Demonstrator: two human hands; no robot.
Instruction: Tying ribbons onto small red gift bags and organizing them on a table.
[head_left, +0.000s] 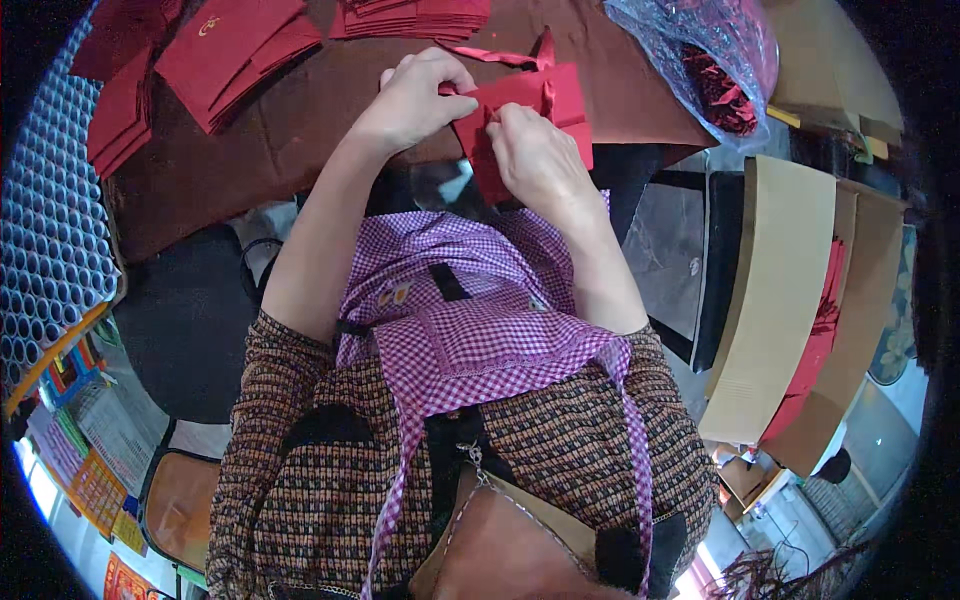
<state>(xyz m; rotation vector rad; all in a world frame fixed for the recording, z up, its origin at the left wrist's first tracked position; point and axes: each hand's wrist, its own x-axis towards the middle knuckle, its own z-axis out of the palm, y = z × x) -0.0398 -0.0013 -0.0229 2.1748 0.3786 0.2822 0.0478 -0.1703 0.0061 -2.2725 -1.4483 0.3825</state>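
A flat red paper piece (565, 85) with a loose red ribbon (500, 56) lies across the near edge of the brown-covered table, its lower corner hanging past the edge. My left hand (425, 95) pinches its left side between thumb and fingers. My right hand (540, 150) lies over the paper's middle, fingers curled closed on it beside a strip of ribbon. My fingers hide exactly what is pinched there. I cannot tell whether the paper is a bag or an envelope.
Stacks of red envelopes (235, 50) and more red paper (410, 18) lie on the brown tablecloth (240, 165). At the upper right sits a clear plastic bag (725, 85) of red pieces. A cardboard box (775, 300) with red paper inside stands right; a black chair (185, 320) stands left.
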